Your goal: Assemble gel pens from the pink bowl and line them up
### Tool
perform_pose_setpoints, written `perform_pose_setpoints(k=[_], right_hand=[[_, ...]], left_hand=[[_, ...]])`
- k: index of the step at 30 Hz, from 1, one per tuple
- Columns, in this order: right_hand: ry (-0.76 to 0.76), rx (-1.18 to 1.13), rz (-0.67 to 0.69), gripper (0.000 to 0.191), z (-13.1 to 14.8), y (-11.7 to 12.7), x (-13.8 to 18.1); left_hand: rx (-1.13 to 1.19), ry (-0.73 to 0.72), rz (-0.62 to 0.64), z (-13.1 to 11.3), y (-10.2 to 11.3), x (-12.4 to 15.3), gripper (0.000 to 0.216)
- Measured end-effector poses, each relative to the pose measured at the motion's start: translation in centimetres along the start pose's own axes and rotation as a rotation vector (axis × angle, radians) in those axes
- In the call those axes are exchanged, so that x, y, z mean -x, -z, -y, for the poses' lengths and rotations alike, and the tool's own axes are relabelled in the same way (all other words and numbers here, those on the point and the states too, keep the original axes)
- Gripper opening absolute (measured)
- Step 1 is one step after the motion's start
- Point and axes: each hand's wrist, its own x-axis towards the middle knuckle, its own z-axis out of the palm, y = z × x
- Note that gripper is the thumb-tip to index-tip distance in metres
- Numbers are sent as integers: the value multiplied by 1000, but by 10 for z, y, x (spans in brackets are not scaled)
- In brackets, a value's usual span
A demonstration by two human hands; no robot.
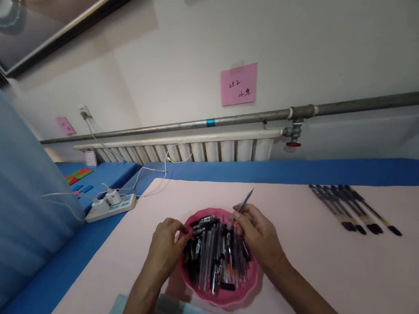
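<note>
A pink bowl [248,288] sits on the pale pink table surface, filled with several black and clear pens and pen parts [212,259]. My right hand [259,236] is over the bowl's far right side, fingers pinched on a thin pen [244,203] that points up and away. My left hand [166,250] is at the bowl's left rim, fingers curled onto a small dark pen piece among the pile.
Several assembled black pens [354,207] lie in a row at the far right of the table. A white power strip [111,205] with cables rests on the blue cloth at the left. A radiator [195,151] and pipe run along the wall behind. Pale blue cloth lies at the near edge.
</note>
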Motion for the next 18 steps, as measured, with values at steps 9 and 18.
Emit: perform_pose_setpoints(k=[9, 18], right_hand=[[-11, -15, 1, 19, 3, 0, 1], [-4, -26, -1, 20, 2, 0, 0]], left_hand=[[-338, 60, 180, -3, -7, 8, 45], [-266, 37, 83, -5, -2, 1, 25]])
